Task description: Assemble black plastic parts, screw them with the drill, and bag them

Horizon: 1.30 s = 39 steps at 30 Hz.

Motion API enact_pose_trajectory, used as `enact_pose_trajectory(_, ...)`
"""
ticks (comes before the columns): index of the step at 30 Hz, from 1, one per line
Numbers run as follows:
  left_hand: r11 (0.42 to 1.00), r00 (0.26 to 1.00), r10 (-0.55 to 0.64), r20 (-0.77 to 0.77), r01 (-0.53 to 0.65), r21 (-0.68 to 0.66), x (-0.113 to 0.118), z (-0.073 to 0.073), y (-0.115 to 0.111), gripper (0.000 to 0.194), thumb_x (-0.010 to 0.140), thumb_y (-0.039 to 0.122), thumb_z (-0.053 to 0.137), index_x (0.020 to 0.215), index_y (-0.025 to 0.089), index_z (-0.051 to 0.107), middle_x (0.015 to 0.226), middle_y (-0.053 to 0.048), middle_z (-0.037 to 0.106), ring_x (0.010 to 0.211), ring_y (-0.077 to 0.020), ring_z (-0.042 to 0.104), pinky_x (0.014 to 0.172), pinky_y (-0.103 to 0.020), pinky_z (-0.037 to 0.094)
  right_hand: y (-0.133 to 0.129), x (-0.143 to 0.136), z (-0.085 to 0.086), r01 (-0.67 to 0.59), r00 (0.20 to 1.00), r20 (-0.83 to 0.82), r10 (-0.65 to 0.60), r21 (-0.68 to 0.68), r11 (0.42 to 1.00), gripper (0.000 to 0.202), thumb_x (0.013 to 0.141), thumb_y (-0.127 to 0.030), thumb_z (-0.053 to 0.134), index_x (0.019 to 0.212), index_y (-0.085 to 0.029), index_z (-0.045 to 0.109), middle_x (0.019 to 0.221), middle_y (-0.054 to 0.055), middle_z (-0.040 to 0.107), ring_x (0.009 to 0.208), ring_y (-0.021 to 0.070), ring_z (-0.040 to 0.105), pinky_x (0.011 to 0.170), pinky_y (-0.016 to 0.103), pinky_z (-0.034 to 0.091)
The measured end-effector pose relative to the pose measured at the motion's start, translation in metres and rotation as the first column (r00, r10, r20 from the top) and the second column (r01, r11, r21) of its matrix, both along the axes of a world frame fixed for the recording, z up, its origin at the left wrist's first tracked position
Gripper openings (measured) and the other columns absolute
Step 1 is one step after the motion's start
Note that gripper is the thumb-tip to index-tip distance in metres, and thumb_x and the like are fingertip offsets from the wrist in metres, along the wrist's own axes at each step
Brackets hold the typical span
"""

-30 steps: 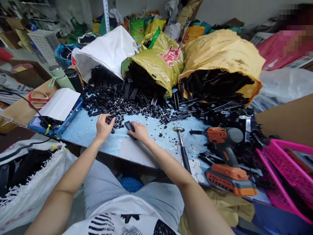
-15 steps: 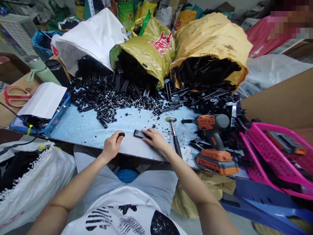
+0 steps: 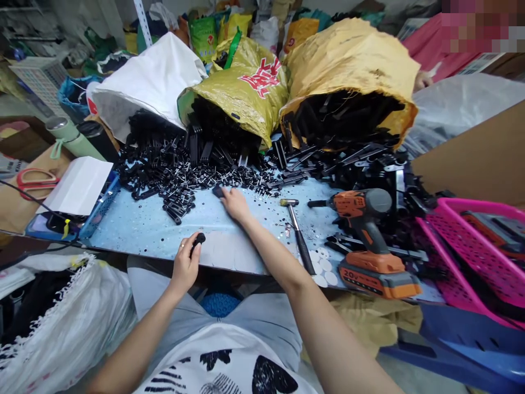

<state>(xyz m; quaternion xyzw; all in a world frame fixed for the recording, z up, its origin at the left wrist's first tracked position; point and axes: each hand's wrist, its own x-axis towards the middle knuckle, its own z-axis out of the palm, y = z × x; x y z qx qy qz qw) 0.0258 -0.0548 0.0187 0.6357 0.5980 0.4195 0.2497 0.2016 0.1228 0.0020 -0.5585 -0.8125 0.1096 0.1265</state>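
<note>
My left hand is closed around a small black plastic part with a rounded end, just over the table's near edge. Farther in, my right hand reaches to the front of a heap of small black parts and pins. A dark plastic piece is at its fingertips, partly covered by them. Beneath and between the hands lies a pale flat board along the table's front. Right of my right forearm rests a hammer with a black handle.
An orange cordless drill stands at the right, beside a pink basket. White, olive and yellow sacks spill black parts along the back. A blue tray sits left. Another person's hand shows at upper right.
My right hand has moved from the pale board forward and left to the heap's edge. The black rectangular piece it held over the board is gone from there. My left hand keeps its part, slightly lower.
</note>
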Motion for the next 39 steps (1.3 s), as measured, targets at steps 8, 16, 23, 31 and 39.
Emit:
enact_pose_trajectory(8,1.0,0.996,0.003,0.084,0.0,-0.03,0.004,-0.011,0.009,0.038,0.092,0.036,0.044,0.125,0.02,0.055,0.111,-0.011,0.059,0.101,-0.0202,0.058,0.087,-0.034,0.047,-0.074,0.056,0.006,-0.145,0.983,0.107,0.151,-0.06,0.988,0.05,0.092,-0.042,0.044,0.139,-0.023,0.04,0.109,0.013,0.054,0.1,0.0259,0.05,0.084,0.036,0.04)
enact_pose_trajectory(16,0.995,0.98,-0.088,0.177,0.096,-0.036,0.033,0.0,0.021,0.038,0.091,0.035,0.049,0.126,0.021,0.056,0.109,-0.009,0.061,0.096,-0.0185,0.06,0.086,-0.033,0.048,-0.113,0.022,0.005,-0.299,0.573,-0.8,-0.18,-0.408,0.863,0.055,0.094,-0.049,0.037,0.144,-0.028,0.028,0.087,0.003,0.054,0.059,0.0111,0.052,0.056,0.025,0.045)
enact_pose_trajectory(23,0.974,0.971,-0.227,0.071,0.228,-0.01,0.031,0.017,0.015,0.04,0.093,0.03,0.044,0.13,0.018,0.052,0.101,-0.01,0.059,0.095,-0.019,0.057,0.087,-0.033,0.046,-0.127,0.042,0.015,-0.448,0.518,-0.851,-0.09,-0.359,0.819,0.062,0.09,-0.051,0.044,0.143,-0.021,0.034,0.068,-0.002,0.052,0.052,0.0086,0.046,0.054,0.023,0.043)
enact_pose_trajectory(31,0.981,0.997,-0.075,0.026,0.07,0.179,0.048,0.023,0.009,0.038,0.096,0.029,0.037,0.129,0.02,0.052,0.097,-0.01,0.059,0.092,-0.0171,0.056,0.083,-0.031,0.048,-0.139,0.036,0.016,-0.318,0.666,-0.743,0.065,-0.204,0.926,0.06,0.092,-0.049,0.038,0.144,-0.021,0.033,0.098,0.008,0.064,0.079,0.0177,0.06,0.074,0.034,0.051)
enact_pose_trajectory(39,0.96,0.978,-0.21,0.016,0.203,0.191,0.039,0.011,0.017,0.036,0.095,0.027,0.037,0.126,0.019,0.054,0.107,-0.011,0.059,0.098,-0.0181,0.057,0.086,-0.032,0.048,-0.142,0.034,0.005,-0.343,0.691,-0.717,0.086,-0.222,0.913,0.06,0.093,-0.05,0.036,0.145,-0.021,0.03,0.106,0.008,0.064,0.084,0.0177,0.061,0.076,0.033,0.051)
